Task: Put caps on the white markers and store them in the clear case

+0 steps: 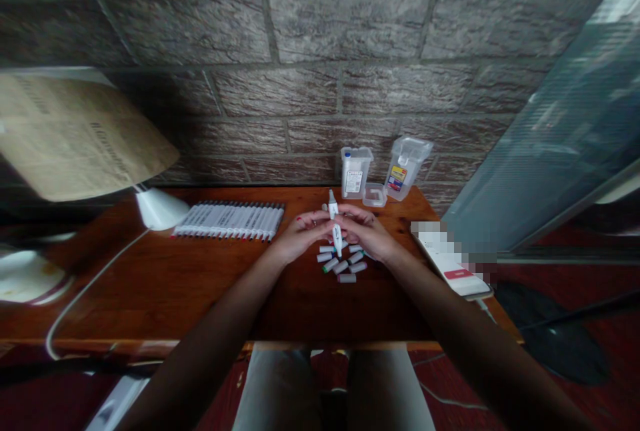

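Observation:
Between my two hands, above the wooden table, a white marker (335, 224) points away from me with both tapered ends bare. My left hand (306, 232) pinches it from the left, and the fingers of my right hand (369, 231) close on it from the right. What else the curled fingers may hold is hidden. Below the hands lie several loose marker caps (347, 278), pale with coloured ends. Off to the left, a row of white markers (230, 221) lies side by side, with dark tips at the far end and reddish ones nearer me.
Two clear plastic containers (356, 174) and a small clear lid (375, 195) stand by the brick wall. A phone (457, 267) lies at the table's right edge. On the left are a lamp (159, 209), its white cable and a paper-like cup (33, 277).

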`<action>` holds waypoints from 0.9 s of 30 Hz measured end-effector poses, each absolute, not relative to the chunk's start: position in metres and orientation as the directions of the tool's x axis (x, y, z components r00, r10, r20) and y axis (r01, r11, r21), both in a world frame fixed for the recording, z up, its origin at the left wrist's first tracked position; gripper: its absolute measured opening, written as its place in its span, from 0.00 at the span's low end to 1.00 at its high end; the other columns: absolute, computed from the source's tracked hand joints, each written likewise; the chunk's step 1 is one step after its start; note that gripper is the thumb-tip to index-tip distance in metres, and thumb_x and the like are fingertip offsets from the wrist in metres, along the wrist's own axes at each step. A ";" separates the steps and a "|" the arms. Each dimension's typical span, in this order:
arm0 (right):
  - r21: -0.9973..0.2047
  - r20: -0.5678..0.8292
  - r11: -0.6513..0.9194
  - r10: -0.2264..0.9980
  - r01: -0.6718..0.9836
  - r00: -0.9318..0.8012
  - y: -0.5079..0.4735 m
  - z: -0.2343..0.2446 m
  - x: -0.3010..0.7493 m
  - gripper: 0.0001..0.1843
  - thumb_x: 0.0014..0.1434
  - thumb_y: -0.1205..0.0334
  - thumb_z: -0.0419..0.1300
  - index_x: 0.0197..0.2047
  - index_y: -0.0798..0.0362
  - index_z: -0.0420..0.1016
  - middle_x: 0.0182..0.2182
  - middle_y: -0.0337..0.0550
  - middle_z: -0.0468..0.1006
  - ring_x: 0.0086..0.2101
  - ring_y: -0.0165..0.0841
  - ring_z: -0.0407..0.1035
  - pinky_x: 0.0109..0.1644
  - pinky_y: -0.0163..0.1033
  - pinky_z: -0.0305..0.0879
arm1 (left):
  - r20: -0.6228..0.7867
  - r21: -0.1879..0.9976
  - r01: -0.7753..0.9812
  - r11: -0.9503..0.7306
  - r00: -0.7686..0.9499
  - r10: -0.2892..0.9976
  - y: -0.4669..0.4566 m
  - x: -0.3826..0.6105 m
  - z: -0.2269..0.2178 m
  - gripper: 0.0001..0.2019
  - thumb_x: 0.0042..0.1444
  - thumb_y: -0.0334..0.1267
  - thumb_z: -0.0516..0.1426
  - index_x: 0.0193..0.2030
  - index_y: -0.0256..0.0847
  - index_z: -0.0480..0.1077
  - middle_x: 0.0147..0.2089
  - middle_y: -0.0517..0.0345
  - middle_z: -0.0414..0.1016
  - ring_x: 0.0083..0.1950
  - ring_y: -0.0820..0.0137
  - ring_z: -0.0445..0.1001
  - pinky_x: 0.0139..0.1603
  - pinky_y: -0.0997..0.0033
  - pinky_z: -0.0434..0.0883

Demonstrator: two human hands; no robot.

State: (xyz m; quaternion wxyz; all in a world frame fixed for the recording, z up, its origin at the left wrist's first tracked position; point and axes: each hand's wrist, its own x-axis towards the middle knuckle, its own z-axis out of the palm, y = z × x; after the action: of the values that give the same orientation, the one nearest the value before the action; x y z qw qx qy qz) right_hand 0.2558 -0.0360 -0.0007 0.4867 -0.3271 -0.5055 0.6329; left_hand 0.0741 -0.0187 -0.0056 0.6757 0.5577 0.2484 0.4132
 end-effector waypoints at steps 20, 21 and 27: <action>-0.852 0.011 -0.049 0.994 -0.521 -0.111 -0.027 0.015 0.266 0.27 0.43 0.52 0.73 0.20 0.50 0.55 0.14 0.24 0.46 0.17 0.20 0.37 0.16 0.27 0.41 | 0.351 0.709 0.528 -0.467 0.310 0.884 0.006 0.043 -0.021 0.11 0.55 0.47 0.63 0.38 0.41 0.75 0.32 0.58 0.78 0.32 0.69 0.73 0.36 0.71 0.66; -0.853 0.007 -0.054 0.993 -0.519 -0.116 -0.028 0.015 0.265 0.27 0.43 0.53 0.72 0.20 0.50 0.55 0.14 0.24 0.47 0.16 0.20 0.38 0.16 0.27 0.41 | 0.322 0.688 0.555 -0.467 0.343 0.882 0.005 0.045 -0.023 0.11 0.55 0.46 0.63 0.39 0.41 0.75 0.33 0.58 0.78 0.33 0.69 0.74 0.36 0.70 0.67; -0.850 -0.016 -0.084 0.991 -0.520 -0.135 -0.029 0.016 0.262 0.26 0.44 0.53 0.71 0.20 0.50 0.54 0.14 0.24 0.47 0.16 0.19 0.40 0.16 0.27 0.41 | 0.249 0.624 0.633 -0.458 0.395 0.884 0.005 0.047 -0.028 0.09 0.55 0.43 0.61 0.39 0.41 0.75 0.35 0.57 0.79 0.35 0.68 0.75 0.38 0.70 0.69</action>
State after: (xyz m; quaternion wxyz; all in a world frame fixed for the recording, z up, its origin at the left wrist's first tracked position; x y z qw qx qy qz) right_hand 0.2617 -0.0291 0.0163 0.5717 -0.3253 -0.3620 0.6606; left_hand 0.0472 0.0055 -0.0285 0.2212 0.8053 0.4712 0.2838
